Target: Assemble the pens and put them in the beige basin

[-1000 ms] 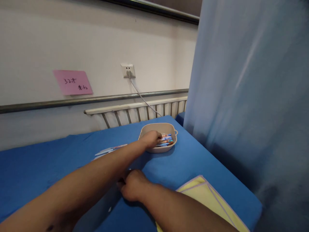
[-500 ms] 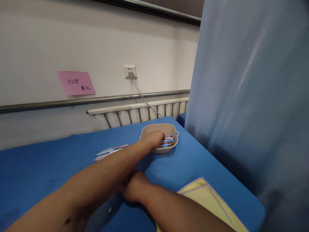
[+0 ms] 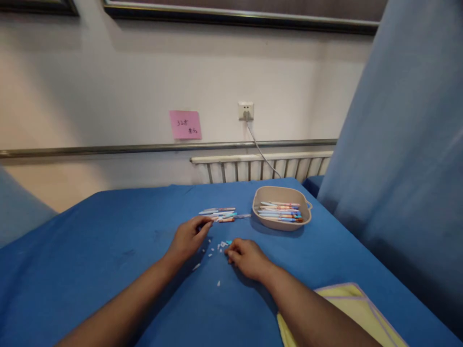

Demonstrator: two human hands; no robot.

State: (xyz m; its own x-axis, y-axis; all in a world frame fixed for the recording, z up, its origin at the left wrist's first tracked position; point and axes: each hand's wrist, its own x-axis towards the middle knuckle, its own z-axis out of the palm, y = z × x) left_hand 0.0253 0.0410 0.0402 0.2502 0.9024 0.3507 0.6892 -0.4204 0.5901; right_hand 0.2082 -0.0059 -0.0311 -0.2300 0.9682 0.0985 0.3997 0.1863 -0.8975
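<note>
My left hand (image 3: 190, 235) reaches to the near left end of a small group of pens (image 3: 224, 210) lying on the blue cover. Its thumb and fingertips are closed together at a pen's end, which they partly hide. Close by on the right, my right hand (image 3: 249, 256) rests low over the cover with its fingers curled in. What its fingertips hold, if anything, is too small to make out. Several small white pieces (image 3: 219, 247) and a teal one (image 3: 228, 242) are scattered between the hands. To the right stands a beige basket (image 3: 257, 222) with several pens inside.
A yellow cloth (image 3: 352, 304) lies under my right forearm on the blue cover (image 3: 108, 241). Behind the surface are a white railing (image 3: 231, 159) and a wall socket (image 3: 246, 112) with a cord. A blue curtain (image 3: 408, 144) hangs at the right.
My left hand has left the basket and come back to the loose pens. The arms are no longer crossed. The view has turned left, showing the small white pieces.
</note>
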